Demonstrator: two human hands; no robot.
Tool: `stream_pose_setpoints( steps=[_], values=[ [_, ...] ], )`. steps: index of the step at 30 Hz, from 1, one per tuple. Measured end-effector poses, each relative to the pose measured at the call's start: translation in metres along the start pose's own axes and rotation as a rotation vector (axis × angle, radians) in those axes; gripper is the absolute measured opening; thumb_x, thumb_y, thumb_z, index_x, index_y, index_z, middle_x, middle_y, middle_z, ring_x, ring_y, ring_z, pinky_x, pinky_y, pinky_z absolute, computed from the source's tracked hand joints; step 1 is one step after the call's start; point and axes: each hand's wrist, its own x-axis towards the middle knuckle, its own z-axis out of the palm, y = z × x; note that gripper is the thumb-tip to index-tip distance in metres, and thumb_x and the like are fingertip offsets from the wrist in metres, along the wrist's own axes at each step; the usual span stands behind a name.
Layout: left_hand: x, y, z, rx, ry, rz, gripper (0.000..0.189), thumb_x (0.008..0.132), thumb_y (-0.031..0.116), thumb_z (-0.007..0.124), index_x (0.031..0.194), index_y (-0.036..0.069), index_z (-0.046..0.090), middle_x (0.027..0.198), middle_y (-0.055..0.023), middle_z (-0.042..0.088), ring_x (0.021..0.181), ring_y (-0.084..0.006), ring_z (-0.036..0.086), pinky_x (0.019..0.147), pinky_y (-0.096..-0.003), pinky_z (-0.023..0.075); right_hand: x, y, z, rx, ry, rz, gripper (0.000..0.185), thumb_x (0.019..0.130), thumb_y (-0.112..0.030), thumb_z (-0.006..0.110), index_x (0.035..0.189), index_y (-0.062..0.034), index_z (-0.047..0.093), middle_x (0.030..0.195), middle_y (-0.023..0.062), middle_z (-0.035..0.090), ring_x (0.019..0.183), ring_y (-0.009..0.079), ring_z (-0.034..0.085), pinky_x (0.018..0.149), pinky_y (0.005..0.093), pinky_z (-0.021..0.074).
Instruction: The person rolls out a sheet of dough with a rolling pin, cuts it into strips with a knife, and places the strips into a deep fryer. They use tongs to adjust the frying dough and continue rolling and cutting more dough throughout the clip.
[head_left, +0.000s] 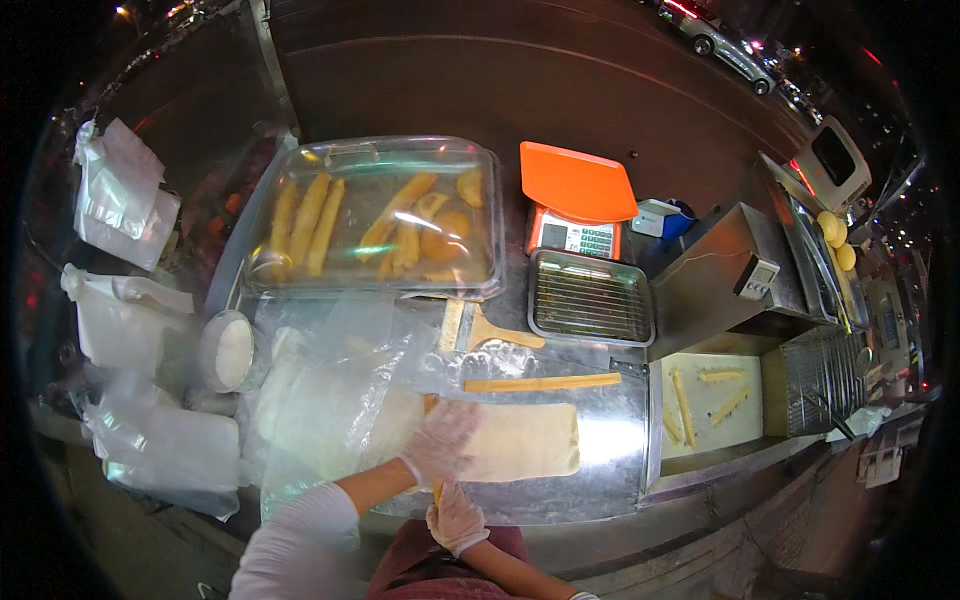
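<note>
A flat slab of dough (525, 442) lies on the metal counter, its left part beneath clear plastic sheeting (330, 427). A narrow wooden tool, possibly a rolling pin, crosses the dough under my hands. My left hand (442, 441), in a clear plastic glove and slightly blurred, lies palm-down over it; its grip is unclear. At the counter's front edge my right hand (456, 517), also gloved, is closed on the tool's near end. Behind the dough lie a wooden strip (541, 382) and a flat brush (480, 331) with a wooden handle, near scattered flour.
A clear-lidded tray (375, 289) holds fried dough sticks at the back. Beside it stand an orange scale (577, 187) and a tray with a wire rack (592, 296). At right, a fryer (712, 405) has several dough sticks in oil. Plastic bags (165, 442) hang left, near a flour bowl (234, 352).
</note>
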Motion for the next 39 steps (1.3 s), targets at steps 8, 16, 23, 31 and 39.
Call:
stream_pose_setpoints(
  steps=[8, 16, 23, 31, 39],
  values=[
    [-0.02, -0.034, -0.033, -0.041, 0.058, 0.104, 0.069, 0.092, 0.056, 0.065, 0.143, 0.01, 0.057, 0.14, -0.0154, 0.06, 0.132, -0.0355, 0.054, 0.117, -0.0559, 0.0341, 0.028, 0.028, -0.05, 0.031, -0.12, -0.022, 0.066, 0.091, -0.021, 0.062, 0.15, -0.0016, 0.04, 0.111, 0.0237, 0.067, 0.103, 0.0384, 0.067, 0.09, 0.051, 0.0559],
    [0.106, 0.007, 0.027, -0.201, 0.083, -0.186, 0.039, 0.088, 0.043, 0.075, 0.118, 0.018, 0.068, 0.11, -0.0047, 0.067, 0.111, -0.0285, 0.063, 0.092, -0.051, 0.0486, 0.135, 0.222, -0.23, -0.492, 0.076, 0.1, 0.029, 0.099, -0.012, 0.054, 0.124, -0.0072, 0.067, 0.115, 0.0174, 0.07, 0.108, 0.0336, 0.066, 0.095, 0.0445, 0.0535],
    [0.117, -0.001, 0.064, -0.294, 0.203, -0.309, 0.037, 0.082, 0.039, 0.081, 0.109, 0.017, 0.071, 0.109, -0.0071, 0.067, 0.105, -0.032, 0.065, 0.086, -0.048, 0.0513, 0.174, 0.319, -0.229, -0.597, 0.178, -0.123, 0.06, 0.093, -0.008, 0.059, 0.151, -0.019, 0.05, 0.12, 0.0168, 0.068, 0.109, 0.0348, 0.065, 0.094, 0.0449, 0.0563],
    [0.156, -0.009, 0.05, -0.186, 0.522, -0.34, 0.03, 0.085, 0.029, 0.079, 0.11, 0.015, 0.069, 0.102, -0.0091, 0.067, 0.099, -0.0334, 0.067, 0.085, -0.0506, 0.0515, 0.101, 0.279, -0.305, -0.354, 0.176, -0.078, 0.037, 0.089, -0.024, 0.068, 0.125, -0.0291, 0.075, 0.081, 0.0096, 0.062, 0.077, 0.0319, 0.066, 0.066, 0.0458, 0.0565],
    [0.027, 0.126, 0.069, 0.024, -0.104, 0.039, 0.025, 0.101, 0.026, 0.063, 0.122, 0.014, 0.07, 0.11, -0.0102, 0.072, 0.101, -0.0281, 0.068, 0.096, -0.0415, 0.0571, 0.135, 0.251, -0.263, -0.3, -0.03, -0.228, 0.029, 0.103, -0.035, 0.056, 0.124, -0.0253, 0.072, 0.089, 0.0131, 0.071, 0.079, 0.035, 0.071, 0.066, 0.0488, 0.0582]
  ],
)
